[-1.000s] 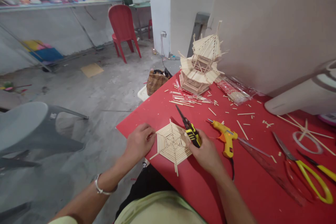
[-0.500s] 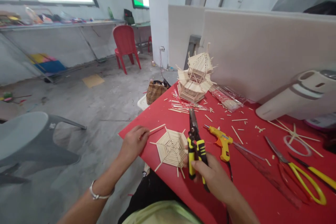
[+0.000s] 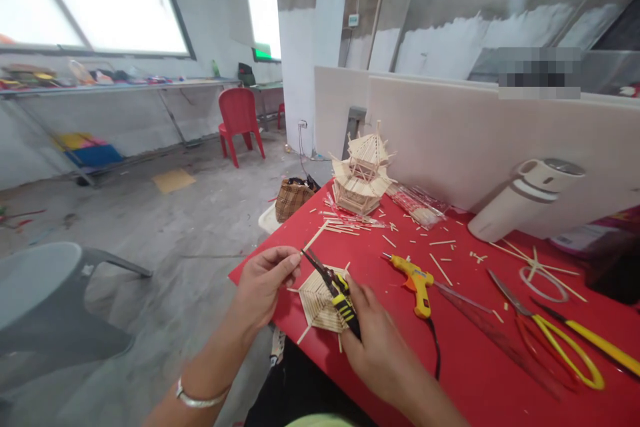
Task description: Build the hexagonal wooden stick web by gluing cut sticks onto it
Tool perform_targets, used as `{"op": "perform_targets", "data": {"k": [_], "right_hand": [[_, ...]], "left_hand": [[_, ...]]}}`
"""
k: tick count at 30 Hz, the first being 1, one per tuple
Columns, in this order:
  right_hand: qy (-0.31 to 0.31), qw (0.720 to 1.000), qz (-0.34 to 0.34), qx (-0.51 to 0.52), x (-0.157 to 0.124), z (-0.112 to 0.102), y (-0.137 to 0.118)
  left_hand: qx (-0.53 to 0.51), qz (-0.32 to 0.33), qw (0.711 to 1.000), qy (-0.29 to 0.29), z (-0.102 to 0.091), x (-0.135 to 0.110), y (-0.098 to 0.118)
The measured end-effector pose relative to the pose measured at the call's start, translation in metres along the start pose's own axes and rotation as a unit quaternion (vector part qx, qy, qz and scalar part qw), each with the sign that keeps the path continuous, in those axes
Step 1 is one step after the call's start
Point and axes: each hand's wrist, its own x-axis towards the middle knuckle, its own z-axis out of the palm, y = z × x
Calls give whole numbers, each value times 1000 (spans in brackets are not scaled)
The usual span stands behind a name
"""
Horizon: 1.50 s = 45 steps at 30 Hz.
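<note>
A thin wooden stick [image 3: 316, 236] is pinched between the fingertips of my left hand [image 3: 267, 279], its free end pointing up and away. My right hand [image 3: 373, 333] is wrapped round yellow-and-black pliers [image 3: 341, 301], whose dark jaws reach the stick close to my left fingertips. Whether the jaws are closed on it I cannot tell. Below the pliers lies a web-like hexagonal panel of sticks [image 3: 314, 310], partly hidden by the tool and my right hand. Spokes stick out past its edge.
On the red table [image 3: 380, 373], a yellow glue gun [image 3: 416, 280] lies right of my hands, with scissors [image 3: 555, 333] farther right. A stick pagoda [image 3: 361, 180] stands at the back among scattered stick pieces. A pale flask [image 3: 525, 200] leans by the board [image 3: 450, 127].
The pliers have swung from upright to tilted left, and their jaws have come to the stick. My left hand has raised the stick off the table edge. The view has tilted up.
</note>
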Motion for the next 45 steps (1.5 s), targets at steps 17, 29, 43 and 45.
{"op": "perform_targets", "data": {"k": [17, 29, 43, 45], "right_hand": [[29, 997, -40, -66, 12, -1, -5], [103, 980, -168, -2, 25, 2, 25], [62, 987, -149, -15, 29, -11, 31], [61, 987, -146, -23, 29, -9, 35]], "left_hand": [[90, 78, 993, -29, 6, -7, -4], [342, 312, 880, -108, 9, -9, 5], [342, 289, 877, -175, 12, 5, 13], [340, 282, 880, -174, 14, 7, 14]]}}
